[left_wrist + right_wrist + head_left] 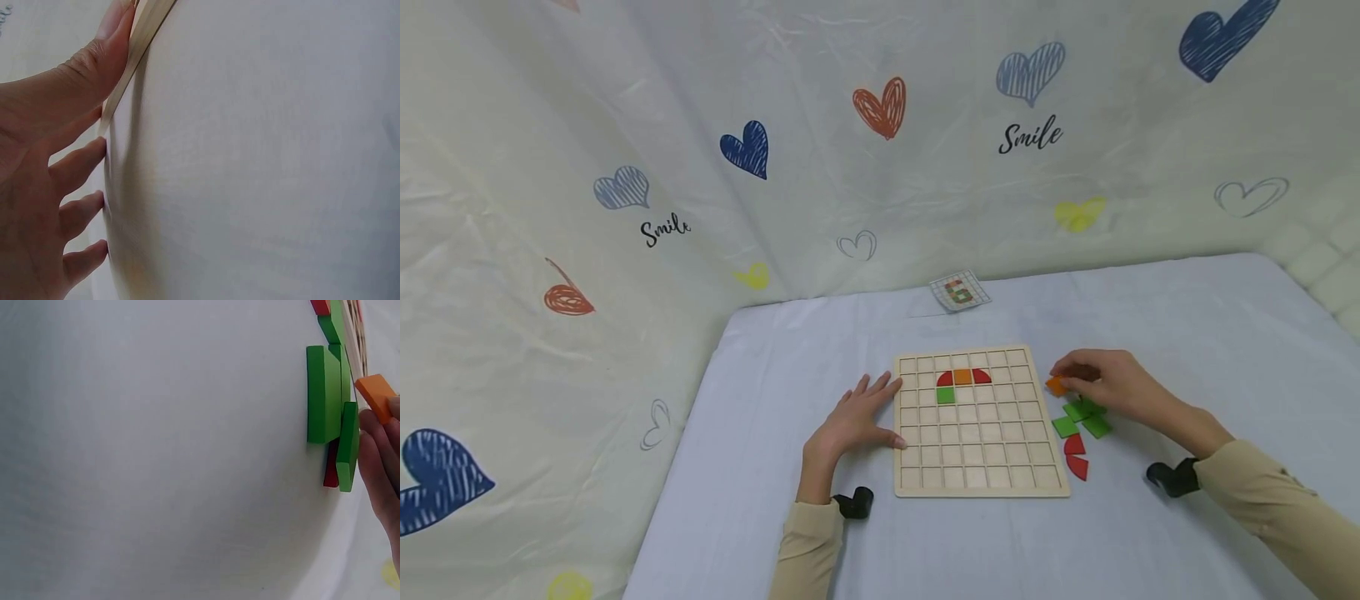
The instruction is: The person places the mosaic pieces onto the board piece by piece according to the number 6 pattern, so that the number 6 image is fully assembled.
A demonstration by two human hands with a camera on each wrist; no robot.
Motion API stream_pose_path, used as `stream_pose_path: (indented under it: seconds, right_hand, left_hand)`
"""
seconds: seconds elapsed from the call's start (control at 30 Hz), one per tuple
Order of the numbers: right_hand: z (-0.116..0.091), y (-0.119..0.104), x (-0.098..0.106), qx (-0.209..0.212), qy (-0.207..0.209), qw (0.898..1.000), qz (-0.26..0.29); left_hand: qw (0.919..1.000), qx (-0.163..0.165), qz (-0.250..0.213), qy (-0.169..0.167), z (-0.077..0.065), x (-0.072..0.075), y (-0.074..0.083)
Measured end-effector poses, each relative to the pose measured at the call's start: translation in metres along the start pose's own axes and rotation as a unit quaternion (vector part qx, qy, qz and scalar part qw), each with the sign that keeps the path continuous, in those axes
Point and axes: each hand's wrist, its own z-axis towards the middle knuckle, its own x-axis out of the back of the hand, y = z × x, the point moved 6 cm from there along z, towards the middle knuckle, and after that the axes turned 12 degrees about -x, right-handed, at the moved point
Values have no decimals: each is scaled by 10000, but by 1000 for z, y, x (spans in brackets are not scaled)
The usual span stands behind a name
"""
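A wooden grid board (970, 456) lies on the white-covered table. Its upper rows hold two red quarter-circle tiles (981, 377), an orange square tile (962, 377) between them and a green square tile (945, 396) under the left one. My left hand (852, 421) has its fingers spread, with thumb and forefinger at the board's left edge; the left wrist view shows the thumb (103, 59) against that edge. Just off the board's right side, my right hand (1111, 385) pinches another orange square tile (377, 397) between thumb and fingers.
Several loose green tiles (1065, 427) lie right of the board, some overlapping, below my right hand. Nearer me are red quarter-circle tiles (1077, 467). A small pattern card (959, 292) with a coloured figure lies at the table's back edge, before a printed curtain (805, 242).
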Motion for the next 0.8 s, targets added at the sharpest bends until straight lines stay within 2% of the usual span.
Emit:
stream_pose_path:
  seconds: [0.37,0.8]
  right_hand:
    - [2,-1,-5,-439,-339,9978,356]
    - [10,-19,-14,-537,-547,9965,322]
  left_hand:
    - [10000,-9,25,16,0,0,-1]
    - [10000,-8,-3,-1,0,0,-1]
